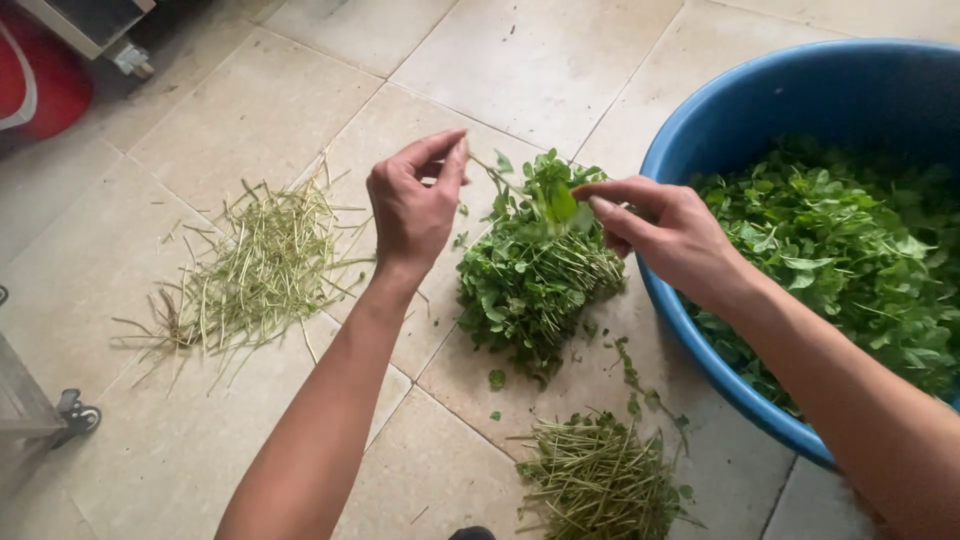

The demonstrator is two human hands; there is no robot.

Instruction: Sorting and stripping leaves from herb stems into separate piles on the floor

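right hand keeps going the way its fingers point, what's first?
Right hand points left: it would first meet the leafy sprig at its fingertips, then probably the left hand. Depth between them is unclear.

leaf pile (530, 285) centre | tub (700, 130) right | stem heap (255, 270) left | stem pile (600, 480) nearest

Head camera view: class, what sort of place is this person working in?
Probably a home floor used for kitchen prep: beige floor tiles, a blue basin of picked greens, and stripped stems piled on the floor.
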